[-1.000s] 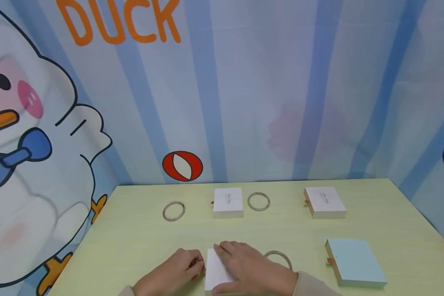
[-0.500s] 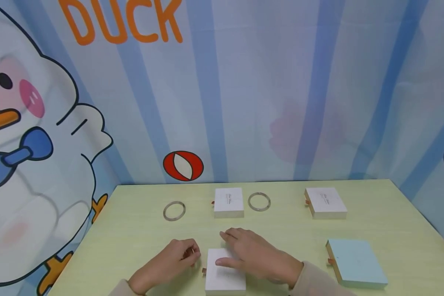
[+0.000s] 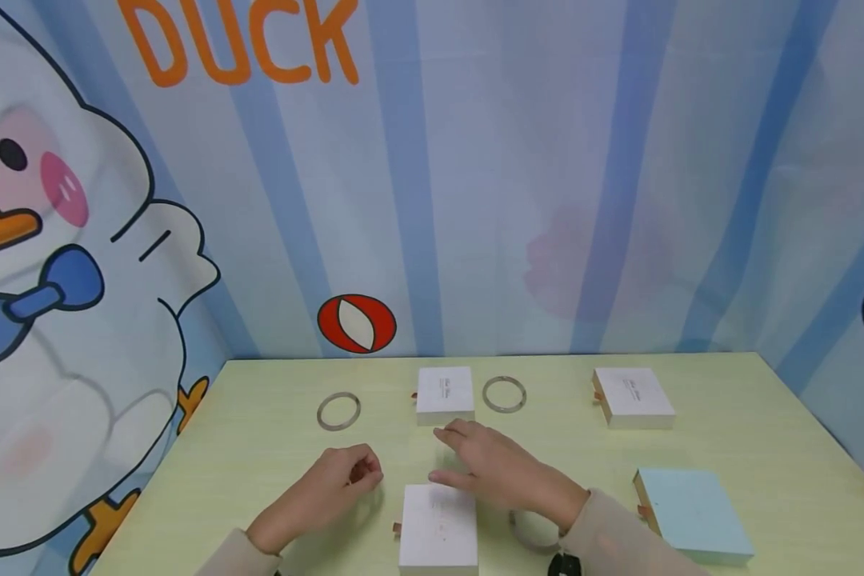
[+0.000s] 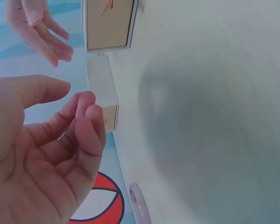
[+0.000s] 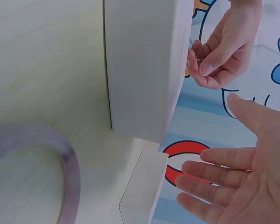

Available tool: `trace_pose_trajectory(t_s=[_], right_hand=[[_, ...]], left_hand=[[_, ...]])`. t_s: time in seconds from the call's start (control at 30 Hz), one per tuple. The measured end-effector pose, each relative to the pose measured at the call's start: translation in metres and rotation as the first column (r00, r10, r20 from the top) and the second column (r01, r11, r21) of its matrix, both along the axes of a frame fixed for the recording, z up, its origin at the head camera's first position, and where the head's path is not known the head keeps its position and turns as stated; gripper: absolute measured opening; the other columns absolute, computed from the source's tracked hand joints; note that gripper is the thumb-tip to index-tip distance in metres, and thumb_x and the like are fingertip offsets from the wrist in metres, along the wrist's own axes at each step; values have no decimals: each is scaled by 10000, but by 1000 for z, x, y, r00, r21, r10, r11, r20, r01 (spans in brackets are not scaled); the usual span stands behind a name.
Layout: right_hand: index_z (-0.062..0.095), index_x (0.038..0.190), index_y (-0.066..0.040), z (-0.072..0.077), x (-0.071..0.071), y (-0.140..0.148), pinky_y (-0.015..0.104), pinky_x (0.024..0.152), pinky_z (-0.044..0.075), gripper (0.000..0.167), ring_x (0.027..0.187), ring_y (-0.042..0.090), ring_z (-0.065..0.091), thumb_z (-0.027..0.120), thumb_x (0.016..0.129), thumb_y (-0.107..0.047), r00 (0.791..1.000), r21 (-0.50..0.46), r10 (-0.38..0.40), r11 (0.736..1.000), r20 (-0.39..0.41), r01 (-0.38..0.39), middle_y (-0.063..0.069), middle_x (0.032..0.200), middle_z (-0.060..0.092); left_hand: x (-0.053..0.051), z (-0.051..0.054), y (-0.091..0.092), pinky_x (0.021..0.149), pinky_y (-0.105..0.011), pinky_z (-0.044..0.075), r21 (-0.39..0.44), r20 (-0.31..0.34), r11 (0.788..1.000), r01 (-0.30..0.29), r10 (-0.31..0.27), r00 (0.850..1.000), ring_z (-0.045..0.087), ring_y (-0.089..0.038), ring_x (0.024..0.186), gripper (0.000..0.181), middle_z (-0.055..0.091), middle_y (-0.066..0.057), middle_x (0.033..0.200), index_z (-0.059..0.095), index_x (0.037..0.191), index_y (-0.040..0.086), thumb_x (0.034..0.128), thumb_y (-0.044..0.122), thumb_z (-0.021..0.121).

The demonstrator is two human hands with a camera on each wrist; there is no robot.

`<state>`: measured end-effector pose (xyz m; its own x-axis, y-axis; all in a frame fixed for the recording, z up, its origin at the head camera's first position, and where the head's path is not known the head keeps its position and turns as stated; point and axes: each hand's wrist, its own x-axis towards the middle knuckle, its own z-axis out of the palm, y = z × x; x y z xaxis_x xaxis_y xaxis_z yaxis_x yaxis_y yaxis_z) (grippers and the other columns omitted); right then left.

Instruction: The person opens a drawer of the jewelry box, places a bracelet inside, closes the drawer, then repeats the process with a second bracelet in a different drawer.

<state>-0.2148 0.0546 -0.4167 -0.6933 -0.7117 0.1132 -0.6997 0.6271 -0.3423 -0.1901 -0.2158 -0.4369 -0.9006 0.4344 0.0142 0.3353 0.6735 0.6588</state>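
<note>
Ahead of the right grip (image 3: 491, 464), which covers a bit of its near edge in the head view, the far white box (image 3: 444, 390) bears lettering too small to read. Between and nearer than both grips, print on the near white box (image 3: 439, 534) is equally unclear. Behind the right grip, the forearm (image 3: 560, 500) hides part of a near ring (image 3: 535, 549), the sleeve (image 3: 630, 538) covers a corner of the blue box (image 3: 694, 512), and a black item (image 3: 565, 566) is cropped. Past the left grip (image 3: 338, 482), a far-left ring (image 4: 139, 205) runs out of the left wrist view.

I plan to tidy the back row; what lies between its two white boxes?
One grey ring lies there, nearer the left box; the head view shows this.
</note>
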Motion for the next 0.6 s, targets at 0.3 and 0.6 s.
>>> trace_pose_trajectory(t_s=[0.3, 0.6], right_hand=[[562, 1343, 59, 6, -19, -2, 438, 988, 460, 570, 1209, 317, 562, 661, 967, -358, 998, -19, -45, 999, -54, 44, 191, 1307, 582], [520, 1380, 78, 14, -34, 0, 450, 1022, 435, 604, 1271, 349, 516, 673, 964, -332, 996, -31, -86, 996, 3, 86, 229, 1372, 532]], left_hand=[[-15, 3, -3, 704, -265, 500, 32, -43, 999, -29, 31, 999, 575, -101, 791, 55, 615, 53, 838, 650, 944, 79, 985, 104, 622], [-26, 2, -2, 731, -281, 515, 46, -41, 995, -84, 86, 995, 600, -139, 841, 57, 632, 22, 873, 649, 997, 43, 979, 94, 630]])
